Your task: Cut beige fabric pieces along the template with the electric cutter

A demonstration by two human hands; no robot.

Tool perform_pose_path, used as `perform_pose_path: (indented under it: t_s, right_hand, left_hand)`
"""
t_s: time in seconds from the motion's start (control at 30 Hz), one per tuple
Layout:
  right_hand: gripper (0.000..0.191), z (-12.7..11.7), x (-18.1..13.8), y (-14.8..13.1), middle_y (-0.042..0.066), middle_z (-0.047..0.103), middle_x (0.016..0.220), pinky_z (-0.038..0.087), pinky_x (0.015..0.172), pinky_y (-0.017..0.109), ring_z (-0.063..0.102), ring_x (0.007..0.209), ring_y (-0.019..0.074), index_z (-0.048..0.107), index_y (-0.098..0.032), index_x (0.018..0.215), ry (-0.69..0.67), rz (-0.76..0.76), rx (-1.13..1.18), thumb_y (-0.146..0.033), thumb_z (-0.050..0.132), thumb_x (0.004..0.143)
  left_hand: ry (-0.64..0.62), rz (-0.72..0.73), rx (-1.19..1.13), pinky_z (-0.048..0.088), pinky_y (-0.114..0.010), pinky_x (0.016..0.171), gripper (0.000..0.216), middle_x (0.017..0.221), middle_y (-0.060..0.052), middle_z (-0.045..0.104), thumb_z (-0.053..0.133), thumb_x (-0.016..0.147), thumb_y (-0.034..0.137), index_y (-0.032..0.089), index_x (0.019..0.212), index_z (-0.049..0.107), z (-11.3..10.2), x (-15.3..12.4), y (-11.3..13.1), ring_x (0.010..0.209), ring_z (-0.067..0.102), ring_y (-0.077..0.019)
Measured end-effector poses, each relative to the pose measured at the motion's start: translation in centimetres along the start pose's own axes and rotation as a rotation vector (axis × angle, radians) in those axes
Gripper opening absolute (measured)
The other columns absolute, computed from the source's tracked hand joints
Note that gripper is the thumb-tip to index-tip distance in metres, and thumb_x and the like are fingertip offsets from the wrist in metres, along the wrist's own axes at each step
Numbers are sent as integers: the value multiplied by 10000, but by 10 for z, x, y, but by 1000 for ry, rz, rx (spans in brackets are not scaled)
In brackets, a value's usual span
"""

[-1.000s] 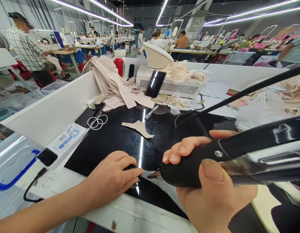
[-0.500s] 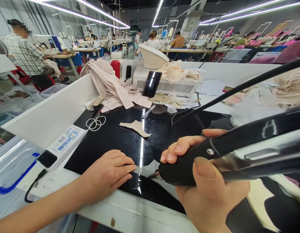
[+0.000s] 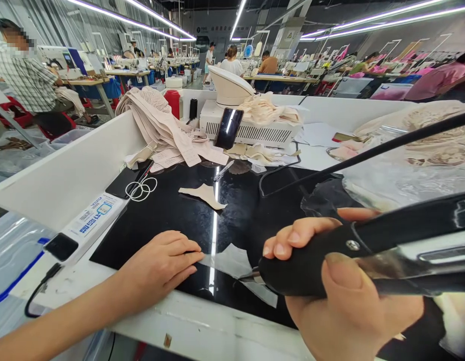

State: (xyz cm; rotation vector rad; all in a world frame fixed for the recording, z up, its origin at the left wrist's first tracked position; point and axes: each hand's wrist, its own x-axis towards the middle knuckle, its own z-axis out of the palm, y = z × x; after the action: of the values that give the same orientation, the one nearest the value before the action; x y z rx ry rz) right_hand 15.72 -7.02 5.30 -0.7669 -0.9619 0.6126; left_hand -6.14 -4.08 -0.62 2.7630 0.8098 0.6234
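Note:
My right hand (image 3: 341, 291) is wrapped round the black handle of a corded cutting tool (image 3: 368, 250), whose metal tip touches a thin pale fabric piece (image 3: 232, 263) on the black glossy mat (image 3: 172, 210). My left hand (image 3: 161, 263) lies flat, fingers stretched out, pressing on the mat at the left edge of that fabric. A black cable (image 3: 368, 153) runs from the tool up to the right.
A beige cut piece (image 3: 202, 194) and white rings (image 3: 142, 189) lie farther back on the mat. Behind stand a stack of beige fabric (image 3: 153, 120), a white machine (image 3: 247, 130) with a phone (image 3: 227, 129) leaning on it, and a power strip (image 3: 85, 225) at left. People sit at sewing tables beyond.
The tool in my right hand has shifted right and a little down, uncovering more of the pale fabric. My left hand has slid slightly left and stays flat on the mat.

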Motion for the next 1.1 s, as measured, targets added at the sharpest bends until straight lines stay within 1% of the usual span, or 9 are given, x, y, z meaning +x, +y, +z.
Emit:
perform_pose_path:
  t_s: [0.13, 0.3, 0.47, 0.8, 0.9, 0.97, 1.1]
  right_hand:
    - [370, -2, -1, 2, -47, 635, 727, 501, 516, 358, 573, 562, 177, 581, -269, 1078, -17, -1, -13, -312, 780, 769]
    - [365, -3, -2, 1, -33, 631, 732, 515, 505, 363, 575, 580, 188, 601, -274, 1083, 3, -7, -15, -312, 783, 769]
    - [365, 0, -2, -2, -40, 628, 723, 513, 518, 368, 568, 584, 191, 609, -283, 1056, 28, 32, -16, -316, 803, 749]
    - [371, 1, -2, -7, -37, 616, 725, 496, 531, 376, 556, 579, 194, 606, -301, 1037, 49, 82, -18, -331, 812, 729]
    - [395, 6, 1, -9, -42, 610, 711, 504, 518, 369, 562, 571, 191, 602, -301, 1020, 26, 116, 24, -351, 836, 706]
    - [399, 12, 3, -9, -50, 597, 693, 502, 493, 357, 563, 548, 185, 597, -301, 1000, 18, 108, 46, -347, 847, 692]
    - [386, 27, 2, 0, -55, 603, 697, 494, 487, 340, 568, 517, 168, 568, -285, 1029, -15, 60, 100, -353, 810, 737]
  left_hand:
    - [-2, 3, -9, 494, -397, 1038, 273, 1192, -60, 707, 465, 1030, 216, 184, 1217, 661, -2, 0, 1, 1090, 641, -189]
    - [-26, -4, -13, 500, -390, 1029, 268, 1205, -60, 699, 475, 1026, 211, 180, 1221, 656, -3, 2, -1, 1112, 626, -191]
    - [-54, -6, -32, 496, -398, 1037, 271, 1213, -63, 695, 473, 1027, 207, 172, 1222, 658, -5, 3, -2, 1109, 624, -190]
    - [-62, -5, -92, 489, -363, 1030, 272, 1232, -69, 689, 486, 1023, 198, 187, 1236, 655, -7, 3, -5, 1137, 617, -188]
    - [-62, -19, -113, 486, -362, 1033, 273, 1222, -70, 693, 484, 1022, 189, 190, 1230, 661, -8, 2, -4, 1135, 617, -186]
    - [-63, -29, -127, 489, -364, 1028, 273, 1212, -72, 697, 488, 1019, 183, 197, 1225, 666, -9, 2, -4, 1130, 619, -184]
    - [-57, -39, -154, 500, -362, 1007, 272, 1192, -72, 704, 489, 1014, 178, 202, 1210, 676, -9, 5, -1, 1107, 629, -182]
